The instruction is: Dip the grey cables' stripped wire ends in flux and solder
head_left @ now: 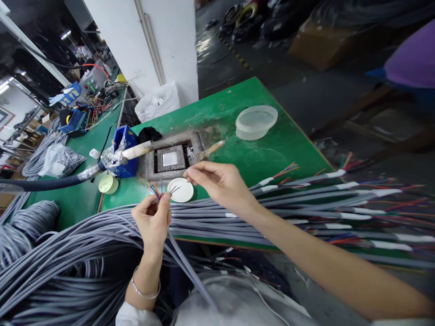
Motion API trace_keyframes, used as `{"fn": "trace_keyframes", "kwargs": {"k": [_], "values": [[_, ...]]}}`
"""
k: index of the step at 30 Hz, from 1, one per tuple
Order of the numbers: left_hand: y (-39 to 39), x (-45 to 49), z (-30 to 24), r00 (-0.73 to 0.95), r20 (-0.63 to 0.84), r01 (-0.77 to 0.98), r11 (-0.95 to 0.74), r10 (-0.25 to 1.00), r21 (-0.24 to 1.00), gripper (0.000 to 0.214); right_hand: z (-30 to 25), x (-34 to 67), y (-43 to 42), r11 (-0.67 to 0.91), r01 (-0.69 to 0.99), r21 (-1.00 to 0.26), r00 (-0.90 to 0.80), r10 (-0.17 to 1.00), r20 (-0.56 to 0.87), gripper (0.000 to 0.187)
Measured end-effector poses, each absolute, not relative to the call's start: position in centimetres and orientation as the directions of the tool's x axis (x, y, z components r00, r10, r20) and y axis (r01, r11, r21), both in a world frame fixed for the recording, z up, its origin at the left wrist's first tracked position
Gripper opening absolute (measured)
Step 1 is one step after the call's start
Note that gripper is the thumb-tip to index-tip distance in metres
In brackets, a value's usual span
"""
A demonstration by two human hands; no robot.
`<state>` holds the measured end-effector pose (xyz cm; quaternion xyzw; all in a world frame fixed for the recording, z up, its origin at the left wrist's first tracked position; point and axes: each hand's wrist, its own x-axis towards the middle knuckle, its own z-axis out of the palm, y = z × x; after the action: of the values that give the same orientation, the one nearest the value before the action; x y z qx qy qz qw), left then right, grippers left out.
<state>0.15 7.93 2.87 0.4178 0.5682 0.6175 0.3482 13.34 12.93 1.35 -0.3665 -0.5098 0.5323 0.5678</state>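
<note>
My left hand (152, 219) is closed round a grey multi-core cable (190, 265), whose fanned coloured wires (157, 190) stick up past the fingers. A few dark wire ends point right, over a small round white dish (182, 190). To the right of the dish, my right hand (217, 181) is closed in a pinch; whatever is between its fingertips is too small to make out. Just beyond both hands sits a grimy square solder pot (170, 151) with a shiny silvery surface in its middle. A pale stick (212, 148) lies against its right side.
A bundle of grey cables (210, 222) crosses the front of the green table (217, 117), stripped ends at right. A clear plastic tub (256, 122) stands behind. Left are an extraction hose (57, 183), a blue bin (125, 170) and a yellowish round container (108, 184).
</note>
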Motion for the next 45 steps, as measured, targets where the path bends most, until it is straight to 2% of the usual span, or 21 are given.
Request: {"fn": "trace_keyframes", "kwargs": {"k": [5, 9, 12, 15, 20, 27, 30, 35, 38, 41, 43, 45], "values": [[7.8, 0.5, 2.9, -0.415, 0.108, 0.026, -0.107, 0.904, 0.994, 0.040, 1.0, 12.9, 12.5, 0.172, -0.155, -0.973, -0.197, 0.960, 0.201, 0.025], [8.0, 0.2, 2.8, -0.401, 0.095, 0.032, -0.089, 0.911, 0.995, 0.040, 1.0, 13.1, 12.2, 0.381, -0.048, -0.923, -0.176, 0.906, 0.384, 0.016], [8.3, -0.3, 2.6, -0.363, 0.069, 0.033, -0.061, 0.929, 0.998, 0.039, 1.1, 13.3, 12.1, 0.485, -0.031, -0.874, -0.255, 0.842, 0.476, 0.015], [8.5, -0.8, 2.4, -0.313, 0.026, -0.002, -0.028, 0.949, 1.000, 0.035, 1.1, 13.3, 12.1, 0.485, -0.041, -0.874, -0.327, 0.820, 0.471, 0.016], [8.6, -1.3, 2.4, -0.238, 0.009, 0.002, -0.009, 0.971, 1.000, 0.035, 1.1, 13.3, 12.4, 0.387, -0.029, -0.922, -0.286, 0.880, 0.379, 0.018], [8.4, -1.1, 2.6, -0.295, 0.019, -0.020, -0.026, 0.955, 0.999, 0.033, 1.2, 13.2, 12.3, 0.375, -0.033, -0.927, -0.261, 0.892, 0.370, 0.019], [8.4, -0.7, 2.4, -0.299, 0.000, -0.026, -0.009, 0.954, 1.000, 0.034, 1.2, 13.2, 12.2, 0.407, -0.042, -0.912, -0.236, 0.883, 0.405, 0.018], [8.5, -0.5, 2.1, -0.311, 0.006, -0.007, -0.008, 0.950, 1.000, 0.032, 1.2, 13.1, 12.0, 0.518, 0.055, -0.853, -0.218, 0.840, 0.497, 0.013], [8.9, -1.1, 2.2, -0.305, -0.008, 0.063, 0.028, 0.952, 0.998, 0.032, 1.2, 13.3, 12.1, 0.509, 0.075, -0.858, -0.210, 0.849, 0.485, 0.014], [9.9, -2.1, 2.3, -0.243, -0.041, 0.229, 0.099, 0.969, 0.968, 0.026, 1.3, 13.8, 12.5, 0.426, 0.097, -0.899, -0.053, 0.905, 0.423, 0.013], [10.9, -2.8, 2.1, -0.188, -0.095, 0.386, 0.162, 0.978, 0.908, 0.022, 1.4, 14.2, 12.8, 0.383, 0.107, -0.918, 0.047, 0.920, 0.389, 0.012], [11.9, -3.2, 1.8, -0.149, -0.149, 0.532, 0.206, 0.977, 0.821, 0.019, 1.4, 14.5, 13.0, 0.377, 0.125, -0.918, 0.062, 0.920, 0.387, 0.012]]}}
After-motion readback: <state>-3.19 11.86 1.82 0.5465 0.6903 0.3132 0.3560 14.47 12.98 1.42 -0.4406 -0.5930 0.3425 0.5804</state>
